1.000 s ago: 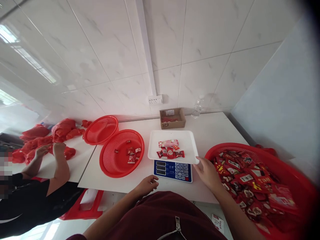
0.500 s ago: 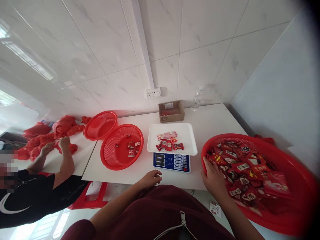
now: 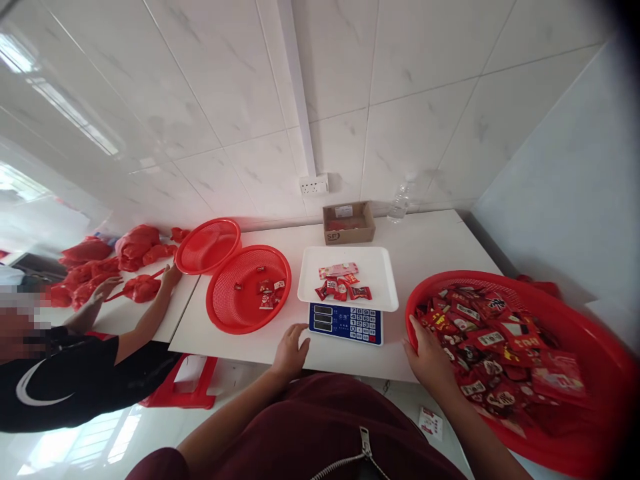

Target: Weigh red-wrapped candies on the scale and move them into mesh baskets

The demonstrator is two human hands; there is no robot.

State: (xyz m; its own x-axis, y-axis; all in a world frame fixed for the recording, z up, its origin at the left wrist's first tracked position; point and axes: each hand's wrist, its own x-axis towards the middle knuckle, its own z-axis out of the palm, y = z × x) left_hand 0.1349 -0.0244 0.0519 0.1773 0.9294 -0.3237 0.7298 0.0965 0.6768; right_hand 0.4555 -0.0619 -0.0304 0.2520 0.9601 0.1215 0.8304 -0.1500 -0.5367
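Observation:
My left hand is at the table's front edge, just left of the blue keypad of the digital scale. Its fingers are stretched out and it holds nothing. My right hand grips the near left rim of a big red basket, heaped with red-wrapped snack packets; some of its fingers are hidden inside the rim. On the scale rests a white tray with several small snack packets. Left of it, a round red basket contains a few small packets.
A cardboard box and a clear plastic bottle stand by the wall. Another red basket sits at the back left. A co-worker in black handles a tied red bag beside several more. A red stool is below.
My left hand has moved forward and left, its fingers straightening beside the scale. My right hand stays on the basket's rim. The co-worker's hands have moved apart around a red bag.

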